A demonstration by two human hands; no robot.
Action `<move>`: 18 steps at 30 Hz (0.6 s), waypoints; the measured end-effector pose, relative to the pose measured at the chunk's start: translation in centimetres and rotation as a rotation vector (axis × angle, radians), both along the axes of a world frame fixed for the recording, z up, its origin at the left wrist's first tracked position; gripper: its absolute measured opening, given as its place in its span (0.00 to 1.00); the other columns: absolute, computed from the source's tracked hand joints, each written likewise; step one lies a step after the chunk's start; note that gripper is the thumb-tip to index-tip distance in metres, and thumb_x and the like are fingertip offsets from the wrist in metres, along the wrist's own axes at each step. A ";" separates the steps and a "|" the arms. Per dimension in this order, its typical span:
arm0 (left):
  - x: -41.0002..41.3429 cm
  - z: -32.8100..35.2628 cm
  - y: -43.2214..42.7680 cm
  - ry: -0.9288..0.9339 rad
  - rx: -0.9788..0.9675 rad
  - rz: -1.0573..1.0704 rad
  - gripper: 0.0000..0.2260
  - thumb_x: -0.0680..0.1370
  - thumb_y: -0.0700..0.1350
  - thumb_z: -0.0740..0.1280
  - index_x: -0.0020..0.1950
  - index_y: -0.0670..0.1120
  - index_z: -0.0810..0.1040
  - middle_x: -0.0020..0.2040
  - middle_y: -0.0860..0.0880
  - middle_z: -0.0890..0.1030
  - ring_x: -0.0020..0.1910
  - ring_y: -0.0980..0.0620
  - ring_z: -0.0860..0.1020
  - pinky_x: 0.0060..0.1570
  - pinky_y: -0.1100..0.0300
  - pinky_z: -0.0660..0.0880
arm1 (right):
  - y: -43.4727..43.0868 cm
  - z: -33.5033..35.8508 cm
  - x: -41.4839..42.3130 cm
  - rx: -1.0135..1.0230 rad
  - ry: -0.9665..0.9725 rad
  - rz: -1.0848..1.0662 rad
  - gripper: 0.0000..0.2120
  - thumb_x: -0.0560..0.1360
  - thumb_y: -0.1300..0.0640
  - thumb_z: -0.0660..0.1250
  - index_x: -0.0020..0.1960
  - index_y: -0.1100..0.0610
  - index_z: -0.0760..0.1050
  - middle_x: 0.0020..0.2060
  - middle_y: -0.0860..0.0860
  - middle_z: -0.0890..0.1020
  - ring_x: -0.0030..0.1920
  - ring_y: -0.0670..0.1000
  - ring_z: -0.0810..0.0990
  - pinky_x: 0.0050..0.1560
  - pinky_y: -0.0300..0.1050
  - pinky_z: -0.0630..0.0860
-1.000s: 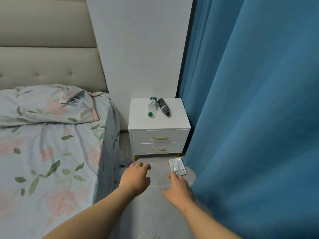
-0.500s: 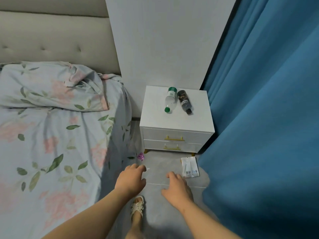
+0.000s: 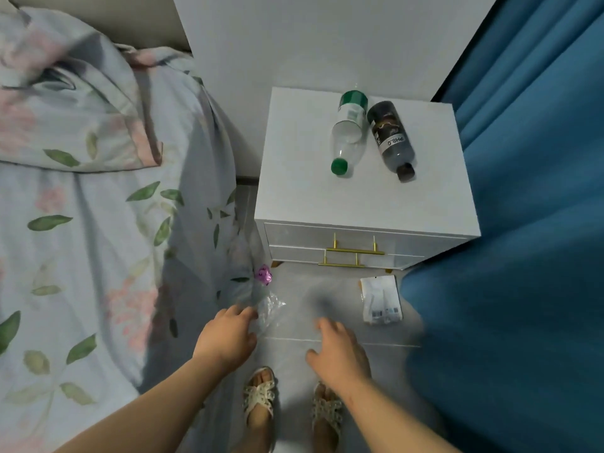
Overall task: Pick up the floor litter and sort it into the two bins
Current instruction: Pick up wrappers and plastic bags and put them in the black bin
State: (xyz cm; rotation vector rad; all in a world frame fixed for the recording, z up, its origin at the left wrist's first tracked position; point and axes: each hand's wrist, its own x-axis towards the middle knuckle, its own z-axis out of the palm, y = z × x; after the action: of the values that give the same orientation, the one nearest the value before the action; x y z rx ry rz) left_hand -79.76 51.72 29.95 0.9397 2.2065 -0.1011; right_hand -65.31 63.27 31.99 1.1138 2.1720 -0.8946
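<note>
Litter lies on the floor [image 3: 327, 325] before the nightstand [image 3: 310, 197]: a clear plastic wrapper [image 3: 270, 305] just beside your left hand [image 3: 225, 338], a purple scrap [image 3: 263, 275] beyond it, and a white packet [image 3: 380, 299] near the curtain [image 3: 523, 223]. Your left hand and right hand [image 3: 340, 351] are both empty, fingers relaxed. The wrapper looks feather-light, crinkly and slippery, so pinch a raised fold.

Just past your left hand [image 3: 225, 338] lies a clear wrapper [image 3: 269, 307], and beyond it a purple one [image 3: 263, 274]. Ahead and right of your right hand [image 3: 338, 351], the sachet [image 3: 380, 299] is white with small blue marks. The floor [image 3: 327, 289] is grey. Left of your left hand, the bed [image 3: 81, 240] is pale blue with pink flowers and green leaves. Farther ahead, the counter [image 3: 310, 197] is white with gold handles [image 3: 354, 250]. The curtain [image 3: 523, 223] at right is blue.
</note>
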 end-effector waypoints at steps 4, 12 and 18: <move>-0.6 -11.1 1.1 -0.019 -0.006 0.049 0.19 0.79 0.48 0.58 0.70 0.51 0.67 0.68 0.48 0.70 0.67 0.46 0.69 0.63 0.55 0.68 | 1.9 -10.5 -1.1 0.007 -0.004 0.087 0.20 0.76 0.53 0.61 0.67 0.54 0.65 0.65 0.53 0.71 0.64 0.57 0.70 0.60 0.48 0.70; -1.8 -34.3 1.7 0.026 -0.057 -0.045 0.21 0.78 0.47 0.60 0.71 0.50 0.65 0.70 0.48 0.69 0.69 0.47 0.66 0.65 0.57 0.65 | 5.6 -33.4 -2.2 0.047 -0.001 0.173 0.23 0.75 0.52 0.62 0.68 0.52 0.63 0.65 0.53 0.70 0.65 0.56 0.69 0.61 0.49 0.70; -2.5 -44.9 1.6 0.236 0.000 -0.196 0.29 0.66 0.59 0.61 0.65 0.50 0.69 0.62 0.42 0.77 0.60 0.37 0.77 0.55 0.43 0.73 | 8.7 -43.3 -4.0 0.120 0.106 0.235 0.23 0.75 0.53 0.62 0.69 0.51 0.64 0.66 0.52 0.70 0.64 0.55 0.71 0.63 0.46 0.70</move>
State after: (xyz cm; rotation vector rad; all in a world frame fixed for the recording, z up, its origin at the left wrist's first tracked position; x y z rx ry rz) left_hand -82.22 53.35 -14.95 1.1945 2.3199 -0.3183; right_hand -69.27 72.00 -11.33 0.8570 2.4106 -0.7423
